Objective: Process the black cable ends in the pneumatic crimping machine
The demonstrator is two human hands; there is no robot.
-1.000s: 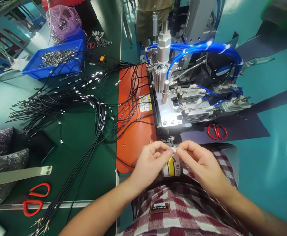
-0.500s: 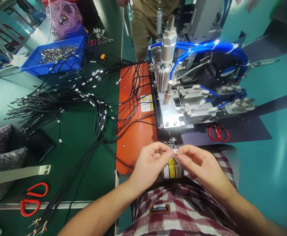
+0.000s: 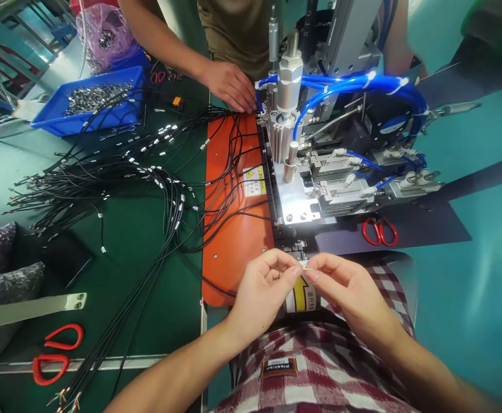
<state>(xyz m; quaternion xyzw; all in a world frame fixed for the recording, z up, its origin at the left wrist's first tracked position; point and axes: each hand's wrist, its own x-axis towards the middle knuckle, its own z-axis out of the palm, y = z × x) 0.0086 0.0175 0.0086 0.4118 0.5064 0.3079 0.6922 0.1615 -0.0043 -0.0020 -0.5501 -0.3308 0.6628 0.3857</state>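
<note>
In front of my waist, my left hand [image 3: 262, 292] pinches the end of a cable between thumb and forefinger; the cable itself is mostly hidden by the hand. Fine pale and orange wires [image 3: 306, 268] bridge the small gap between my hands. My right hand [image 3: 349, 287] pinches their other ends at its thumb and fingertips. Just beyond my fingers is the near end of the machine [image 3: 296, 212]. Below them lies a label with a yellow arrow [image 3: 301, 295]. Black cables [image 3: 229, 212] run over the orange plate [image 3: 238, 269] into the machine's left side.
A co-worker's hand [image 3: 231, 86] rests at the plate's far end. Bundled black cables [image 3: 87, 183] cover the green bench [image 3: 122, 310]. Red-handled scissors [image 3: 380, 231] lie right of the machine, another red-handled tool [image 3: 51, 367] front left. A blue bin [image 3: 91, 123] holds small metal parts.
The co-worker's arm has come in from the top, its hand now at the plate's far end. My hands keep their pinch almost unmoved; the view has shifted slightly.
</note>
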